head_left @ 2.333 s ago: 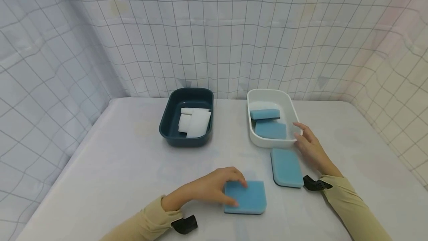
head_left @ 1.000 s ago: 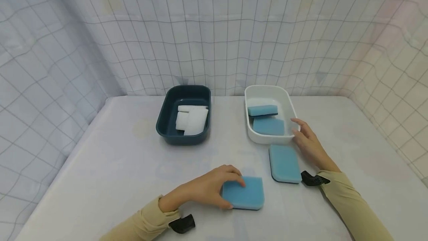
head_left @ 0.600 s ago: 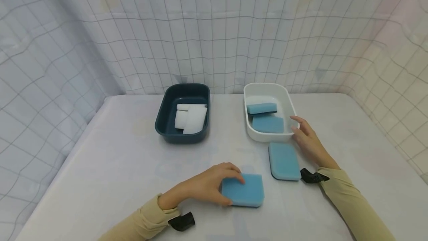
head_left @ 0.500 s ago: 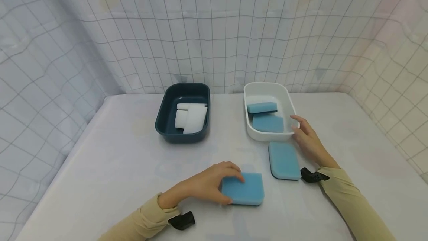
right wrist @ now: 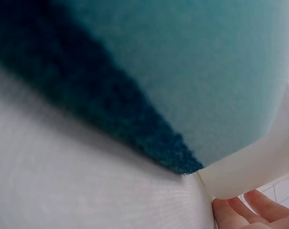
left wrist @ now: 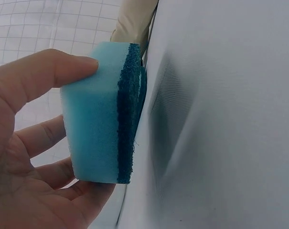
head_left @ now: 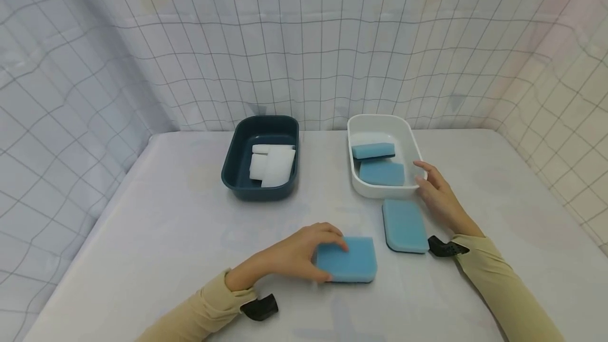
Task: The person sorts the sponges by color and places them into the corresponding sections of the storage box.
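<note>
My left hand grips a blue sponge by its left end in the head view. In the left wrist view the thumb lies on one edge of the sponge and the fingers bear on the opposite side; its dark scouring layer faces the white cloth, close over it. My right hand rests with relaxed fingers at the front right corner of the white box. A second sponge lies flat just in front of that box, beside the right wrist. It fills much of the right wrist view.
Two blue sponges lie in the white box, one leaning on the other. To its left stands a dark teal box holding several white sponge blocks. A checked white curtain hangs behind the table.
My left thumb and fingers have closed in on the sponge's edges. The sponge has shifted slightly away from me with that hand. My right hand stays at the box corner.
</note>
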Available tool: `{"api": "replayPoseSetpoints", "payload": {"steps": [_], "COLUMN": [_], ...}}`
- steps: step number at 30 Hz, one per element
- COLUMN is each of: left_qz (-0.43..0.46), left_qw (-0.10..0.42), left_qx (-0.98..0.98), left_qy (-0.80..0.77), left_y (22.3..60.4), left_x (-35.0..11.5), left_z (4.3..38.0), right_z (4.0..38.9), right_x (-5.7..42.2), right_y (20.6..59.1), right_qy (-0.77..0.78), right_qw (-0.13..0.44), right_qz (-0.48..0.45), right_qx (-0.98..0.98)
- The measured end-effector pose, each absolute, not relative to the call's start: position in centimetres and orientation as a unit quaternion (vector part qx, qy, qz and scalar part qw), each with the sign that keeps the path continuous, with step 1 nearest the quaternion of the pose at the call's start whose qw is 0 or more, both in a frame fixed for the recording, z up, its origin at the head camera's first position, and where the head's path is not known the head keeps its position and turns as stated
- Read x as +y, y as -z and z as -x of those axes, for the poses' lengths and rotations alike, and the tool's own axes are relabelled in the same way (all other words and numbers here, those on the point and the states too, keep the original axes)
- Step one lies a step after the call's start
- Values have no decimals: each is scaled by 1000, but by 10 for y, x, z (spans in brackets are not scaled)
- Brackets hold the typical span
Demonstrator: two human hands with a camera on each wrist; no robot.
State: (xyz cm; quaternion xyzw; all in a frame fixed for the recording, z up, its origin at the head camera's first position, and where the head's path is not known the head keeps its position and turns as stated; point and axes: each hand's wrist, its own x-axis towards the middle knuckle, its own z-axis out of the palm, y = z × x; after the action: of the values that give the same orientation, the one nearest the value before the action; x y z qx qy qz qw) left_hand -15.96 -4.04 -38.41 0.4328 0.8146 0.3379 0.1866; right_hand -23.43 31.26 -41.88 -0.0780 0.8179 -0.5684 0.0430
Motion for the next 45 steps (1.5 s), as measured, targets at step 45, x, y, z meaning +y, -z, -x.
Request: {"api": "replayPoseSetpoints", "payload": {"steps": [45], "left_qz": [-451], "left_qw": [69], "left_qx": [818], "left_qy": [-350], "left_y": [340], "left_x": [1], "left_z": [229], "right_z": [237], "right_x": [313], "right_y": [420], "right_qy": [563], "right_qw": [48], "right_qz": [72], "right_qx": [822]}}
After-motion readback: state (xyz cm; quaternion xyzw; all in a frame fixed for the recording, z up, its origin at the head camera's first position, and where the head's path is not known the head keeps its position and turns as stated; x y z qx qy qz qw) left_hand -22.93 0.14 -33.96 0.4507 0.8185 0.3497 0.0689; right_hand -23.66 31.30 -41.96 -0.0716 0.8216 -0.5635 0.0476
